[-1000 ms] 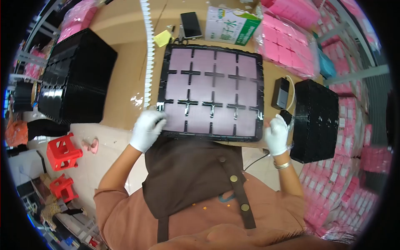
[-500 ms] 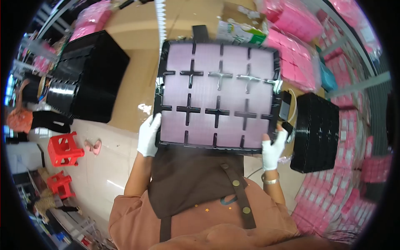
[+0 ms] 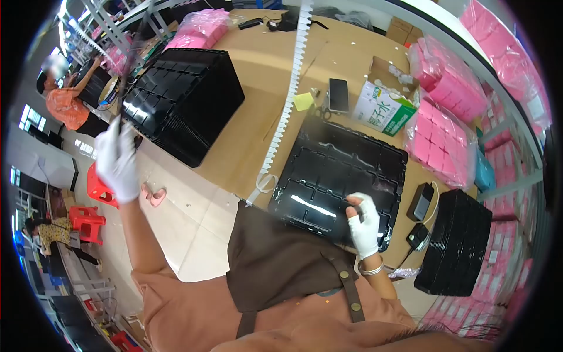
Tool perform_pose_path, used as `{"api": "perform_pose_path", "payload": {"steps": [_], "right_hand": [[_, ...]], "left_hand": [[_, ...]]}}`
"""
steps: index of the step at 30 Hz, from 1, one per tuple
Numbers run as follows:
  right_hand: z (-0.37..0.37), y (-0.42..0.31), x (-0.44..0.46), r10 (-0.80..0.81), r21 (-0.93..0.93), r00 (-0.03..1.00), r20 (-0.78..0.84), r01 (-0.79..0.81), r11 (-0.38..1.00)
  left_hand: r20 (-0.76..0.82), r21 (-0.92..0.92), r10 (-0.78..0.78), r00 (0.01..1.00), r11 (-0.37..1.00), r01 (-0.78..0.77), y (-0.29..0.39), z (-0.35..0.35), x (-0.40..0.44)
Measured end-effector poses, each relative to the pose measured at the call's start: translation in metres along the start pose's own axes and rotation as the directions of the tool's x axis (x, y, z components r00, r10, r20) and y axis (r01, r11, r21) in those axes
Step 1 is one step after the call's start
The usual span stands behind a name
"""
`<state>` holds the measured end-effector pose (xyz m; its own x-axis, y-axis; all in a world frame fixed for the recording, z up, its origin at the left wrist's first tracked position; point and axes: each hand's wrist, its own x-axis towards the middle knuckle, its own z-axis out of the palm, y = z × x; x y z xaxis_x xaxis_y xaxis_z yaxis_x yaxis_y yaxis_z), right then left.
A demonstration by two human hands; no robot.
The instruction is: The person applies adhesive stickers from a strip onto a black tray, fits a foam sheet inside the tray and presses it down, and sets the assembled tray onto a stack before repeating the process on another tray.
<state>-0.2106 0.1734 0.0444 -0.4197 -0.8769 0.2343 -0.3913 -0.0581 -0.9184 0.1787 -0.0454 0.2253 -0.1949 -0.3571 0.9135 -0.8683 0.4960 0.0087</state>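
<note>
My left hand, in a white glove, is raised at the left, its fingers closed on a thin dark strip-like thing. That thing is blurred by motion; it may be a black tray seen edge-on. A glossy black compartmented tray lies on the table before me, light glaring off its front. Over its front right part is my right hand, also gloved, with thumb and fingers apart and nothing held. Whether it touches the tray I cannot tell.
A tall stack of black trays stands on the left of the table; another black stack is at the right. A phone, a carton and bagged pink blocks lie beyond. Red stools stand left, and a person works farther off.
Both hands held a black tray with lilac compartments before me. Now they are apart, the left raised leftward with the thin dark thing. A black tray shows on the table, and the view has shifted.
</note>
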Motion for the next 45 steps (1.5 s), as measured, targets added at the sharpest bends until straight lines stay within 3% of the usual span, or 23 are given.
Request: {"api": "perform_pose_path", "payload": {"steps": [2, 3, 4, 7, 8, 11, 19, 25, 29, 32, 41, 43, 45], "right_hand": [[0.001, 0.001, 0.000, -0.034, -0.033, 0.999, 0.042, 0.036, 0.999], [0.002, 0.000, 0.001, -0.023, -0.030, 0.999, 0.049, 0.025, 0.999], [0.001, 0.002, 0.001, -0.029, -0.045, 0.998, 0.058, 0.032, 0.998], [-0.002, 0.008, 0.000, -0.014, -0.082, 0.997, 0.078, 0.021, 0.996], [-0.003, 0.010, 0.000, 0.001, -0.097, 0.996, 0.087, 0.007, 0.995], [-0.001, 0.017, 0.002, 0.009, -0.149, 0.997, 0.078, 0.002, 0.989], [0.015, 0.017, 0.030, 0.094, -0.243, 0.989, 0.118, -0.063, 0.968], [0.024, 0.023, 0.037, 0.187, -0.207, 0.975, 0.117, -0.160, 0.965], [0.032, 0.033, 0.035, 0.194, -0.197, 0.966, 0.172, -0.159, 0.967], [0.034, 0.028, 0.037, 0.100, -0.243, 0.977, 0.190, -0.052, 0.969], [0.027, 0.032, 0.024, 0.194, -0.216, 0.966, 0.171, -0.155, 0.964], [0.027, 0.030, 0.026, 0.130, -0.233, 0.979, 0.154, -0.092, 0.968], [0.030, 0.028, 0.023, 0.125, -0.242, 0.981, 0.148, -0.086, 0.966]], "left_hand": [[0.058, 0.040, 0.108, 0.992, 0.993, -0.110, -0.023, 0.048, -0.008], [0.110, 0.206, 0.149, 0.983, 0.964, -0.169, -0.032, 0.066, -0.015], [0.182, 0.313, 0.136, 0.974, 0.931, -0.188, -0.044, 0.085, -0.024], [0.379, 0.347, 0.035, 0.925, 0.921, -0.177, -0.055, 0.122, -0.045], [0.463, 0.344, -0.091, 0.882, 0.935, -0.084, -0.057, 0.131, -0.052], [0.390, 0.241, -0.022, 0.921, 0.967, -0.078, -0.067, 0.138, -0.062], [0.477, 0.155, -0.030, 0.879, 0.987, -0.051, -0.068, 0.126, -0.058], [0.430, 0.200, 0.075, 0.900, 0.964, -0.176, -0.070, 0.129, -0.060], [0.468, 0.225, 0.026, 0.883, 0.963, -0.148, -0.070, 0.137, -0.056], [0.494, 0.292, -0.021, 0.869, 0.946, -0.143, -0.069, 0.138, -0.056], [0.496, 0.304, -0.066, 0.866, 0.947, -0.102, -0.066, 0.123, -0.062], [0.204, 0.164, 0.096, 0.974, 0.978, -0.131, -0.044, 0.120, -0.074], [0.338, 0.022, 0.000, 0.941, 1.000, -0.008, 0.004, 0.119, -0.097]]}}
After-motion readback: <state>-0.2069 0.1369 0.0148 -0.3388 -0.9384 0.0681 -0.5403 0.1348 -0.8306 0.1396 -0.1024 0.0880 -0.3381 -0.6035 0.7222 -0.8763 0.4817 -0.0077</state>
